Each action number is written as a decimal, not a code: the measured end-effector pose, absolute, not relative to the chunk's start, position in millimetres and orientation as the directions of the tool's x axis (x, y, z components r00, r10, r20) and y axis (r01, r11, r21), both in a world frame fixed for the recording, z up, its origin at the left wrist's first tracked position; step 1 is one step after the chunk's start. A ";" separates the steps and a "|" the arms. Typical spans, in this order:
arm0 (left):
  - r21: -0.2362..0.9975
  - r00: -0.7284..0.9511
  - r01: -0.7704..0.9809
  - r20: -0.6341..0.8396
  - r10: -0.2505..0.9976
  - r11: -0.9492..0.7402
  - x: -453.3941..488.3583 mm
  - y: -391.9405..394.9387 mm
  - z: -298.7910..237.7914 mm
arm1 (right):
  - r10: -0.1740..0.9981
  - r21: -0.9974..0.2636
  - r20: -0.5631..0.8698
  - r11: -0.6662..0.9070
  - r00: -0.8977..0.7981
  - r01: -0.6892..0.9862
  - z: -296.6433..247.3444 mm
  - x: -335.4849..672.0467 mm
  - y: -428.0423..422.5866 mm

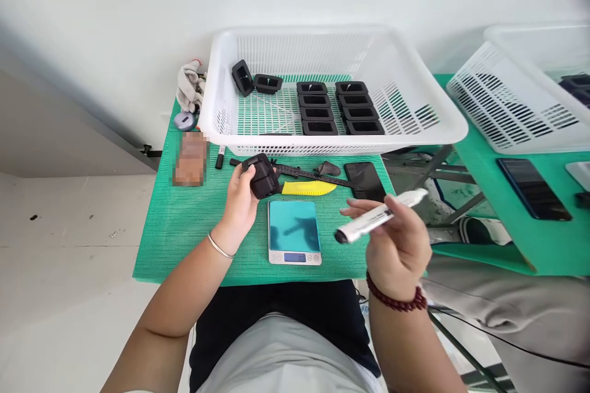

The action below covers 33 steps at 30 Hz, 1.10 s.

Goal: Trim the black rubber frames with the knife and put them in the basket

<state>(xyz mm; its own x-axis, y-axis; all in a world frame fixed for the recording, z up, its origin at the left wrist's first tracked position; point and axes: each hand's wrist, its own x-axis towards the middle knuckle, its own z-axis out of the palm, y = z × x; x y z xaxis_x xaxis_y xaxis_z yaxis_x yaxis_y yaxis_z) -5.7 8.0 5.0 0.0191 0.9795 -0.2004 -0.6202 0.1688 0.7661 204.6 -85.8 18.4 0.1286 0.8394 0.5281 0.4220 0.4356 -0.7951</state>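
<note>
My left hand [243,196] grips a black plastic housing [262,177] above the green mat, with the thumb across its face. In my right hand [400,239] is a white marker pen [378,217], held between thumb and fingers, its black end pointing down and left. Between the two hands lies a digital scale [294,228] with a shiny blue-green plate and a lit display. Just behind it are a knife with a yellow blade [310,188] and a black caliper [313,175], partly hidden by the housing.
A white plastic basket [415,130] at the back holds several black frames [319,113]. A dark phone [364,179] and a black marker cap [220,161] lie before it. Gloves [188,86] sit at left. Another basket [520,129] and a person's leg [479,301] are at right.
</note>
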 end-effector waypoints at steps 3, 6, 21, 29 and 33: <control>0.768 0.008 -0.618 -0.209 0.978 0.169 -7.0 9.5 2.3 | 0.791 -0.790 0.587 0.514 0.172 0.336 25.8 180.1 -71.0; 0.763 0.016 -0.623 -0.208 0.978 0.173 -6.8 8.3 2.9 | 0.782 -0.783 0.604 0.544 0.157 0.303 30.1 161.9 -51.5; 0.818 -0.013 -0.551 -0.206 0.978 0.165 -3.0 4.0 11.1 | 0.754 -0.612 0.656 0.512 0.026 0.603 4.8 141.4 -29.4; 0.828 -0.011 -0.539 -0.191 0.981 0.155 0.2 3.5 10.8 | 0.749 -0.570 0.661 0.529 -0.031 0.629 6.3 137.9 -24.5; 0.832 -0.024 -0.534 -0.194 0.981 0.151 0.8 3.2 11.0 | 0.755 -0.552 0.654 0.513 -0.040 0.658 6.5 137.3 -24.3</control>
